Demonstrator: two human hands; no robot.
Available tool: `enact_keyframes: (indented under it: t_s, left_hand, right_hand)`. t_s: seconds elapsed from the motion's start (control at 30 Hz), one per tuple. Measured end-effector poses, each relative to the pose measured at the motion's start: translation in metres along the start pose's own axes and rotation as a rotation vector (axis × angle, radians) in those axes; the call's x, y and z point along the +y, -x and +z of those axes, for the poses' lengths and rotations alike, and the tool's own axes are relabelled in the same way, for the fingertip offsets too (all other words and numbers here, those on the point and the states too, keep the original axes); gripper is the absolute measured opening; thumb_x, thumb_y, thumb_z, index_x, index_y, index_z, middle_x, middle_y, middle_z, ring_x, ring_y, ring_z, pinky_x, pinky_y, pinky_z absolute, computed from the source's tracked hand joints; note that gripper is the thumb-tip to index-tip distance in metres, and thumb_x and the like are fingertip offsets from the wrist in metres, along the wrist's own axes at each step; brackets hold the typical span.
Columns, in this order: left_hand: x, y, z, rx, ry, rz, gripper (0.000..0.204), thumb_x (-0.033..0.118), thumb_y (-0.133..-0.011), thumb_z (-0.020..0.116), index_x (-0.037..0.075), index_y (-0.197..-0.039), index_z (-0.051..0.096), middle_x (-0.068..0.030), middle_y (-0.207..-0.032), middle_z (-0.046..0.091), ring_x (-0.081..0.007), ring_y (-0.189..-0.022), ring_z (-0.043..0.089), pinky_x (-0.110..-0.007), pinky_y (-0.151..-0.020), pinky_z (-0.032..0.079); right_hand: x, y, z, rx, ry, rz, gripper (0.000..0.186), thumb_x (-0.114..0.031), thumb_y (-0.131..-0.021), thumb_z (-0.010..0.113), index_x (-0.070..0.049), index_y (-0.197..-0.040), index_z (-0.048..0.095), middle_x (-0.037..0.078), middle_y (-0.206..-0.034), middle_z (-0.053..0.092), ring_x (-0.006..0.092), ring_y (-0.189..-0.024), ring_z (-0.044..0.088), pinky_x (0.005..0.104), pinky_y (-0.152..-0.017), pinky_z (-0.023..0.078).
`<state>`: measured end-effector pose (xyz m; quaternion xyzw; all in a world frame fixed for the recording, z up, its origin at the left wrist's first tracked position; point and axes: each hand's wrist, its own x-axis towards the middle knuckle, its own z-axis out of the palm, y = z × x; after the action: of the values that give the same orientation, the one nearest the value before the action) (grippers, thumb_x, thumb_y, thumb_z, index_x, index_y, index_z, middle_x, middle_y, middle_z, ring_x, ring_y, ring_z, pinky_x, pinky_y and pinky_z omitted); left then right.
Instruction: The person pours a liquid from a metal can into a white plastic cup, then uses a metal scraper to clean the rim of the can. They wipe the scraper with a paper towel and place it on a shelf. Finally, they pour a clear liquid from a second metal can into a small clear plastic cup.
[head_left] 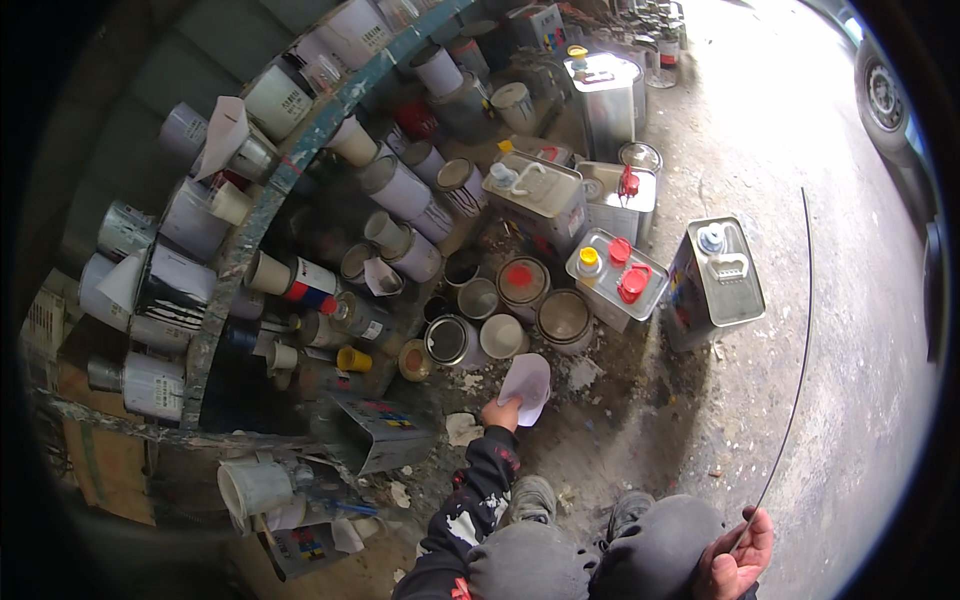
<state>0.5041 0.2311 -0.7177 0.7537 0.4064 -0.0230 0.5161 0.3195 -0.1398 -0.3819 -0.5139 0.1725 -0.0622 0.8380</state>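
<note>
My left hand (502,412) is closed around the edge of a white paper cone (530,380), which looks like a paint strainer. It is held low over the floor, just in front of several round cans: one with a dark inside and white rim (450,341), a pale pot (502,337) and an open tin (565,318). By my right knee, my right hand (742,555) grips the lower end of a long thin wire (800,372). The wire rises, slightly bowed, over the concrete on the right, its far end free in the air.
Shelves with a blue-green edge (290,170), crowded with paint cans, curve along the left. Rectangular metal canisters stand ahead, one (716,275) apart from the others. A tipped canister (385,432) and a white bucket (255,488) lie left of my arm. A car wheel (884,92) shows far right.
</note>
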Motion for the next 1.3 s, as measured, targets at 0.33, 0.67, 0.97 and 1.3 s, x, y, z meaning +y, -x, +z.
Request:
enact_keyframes:
  t_s: [0.33,0.67,0.97,1.3]
  left_hand:
    - [0.184,-0.029,-0.153,0.154,0.754,0.285,0.029,0.006,-0.077,0.066,-0.002,-0.105,0.064,-0.0089,-0.099,0.066,-0.0210,-0.086,0.064,-0.034,-0.074,0.053]
    - [0.305,-0.182,-0.268,0.438,0.864,0.006,0.032,0.011,-0.085,0.058,-0.002,-0.114,0.055,-0.0148,-0.110,0.057,-0.0290,-0.092,0.059,-0.033,-0.067,0.059]
    - [0.288,-0.305,-0.260,0.452,0.758,-0.026,0.038,0.017,-0.083,0.064,-0.007,-0.111,0.058,-0.0218,-0.114,0.057,-0.0357,-0.093,0.060,-0.038,-0.064,0.060]
    - [0.317,-0.275,-0.272,0.709,0.044,-0.034,0.049,0.028,-0.080,0.068,-0.007,-0.112,0.058,-0.0275,-0.117,0.055,-0.0410,-0.101,0.057,-0.048,-0.080,0.051]
  right_hand:
    - [0.014,-0.011,0.006,0.012,0.113,-0.044,0.063,0.005,-0.083,0.058,0.006,-0.140,0.029,0.001,-0.079,0.050,0.0050,-0.057,0.041,0.0178,-0.051,0.031]
    - [0.025,-0.026,0.025,0.132,0.254,0.020,0.064,0.001,-0.084,0.060,0.007,-0.139,0.029,0.002,-0.082,0.056,0.0039,-0.059,0.044,0.0171,-0.054,0.033]
    - [0.024,-0.029,0.044,0.355,0.396,-0.006,0.062,0.002,-0.084,0.059,0.008,-0.139,0.030,0.005,-0.093,0.059,0.0059,-0.068,0.049,0.0184,-0.062,0.039]
    - [0.031,-0.037,0.068,0.192,0.418,-0.012,0.059,0.007,-0.084,0.057,0.009,-0.138,0.034,0.017,-0.118,0.059,0.0200,-0.103,0.058,0.0309,-0.092,0.044]
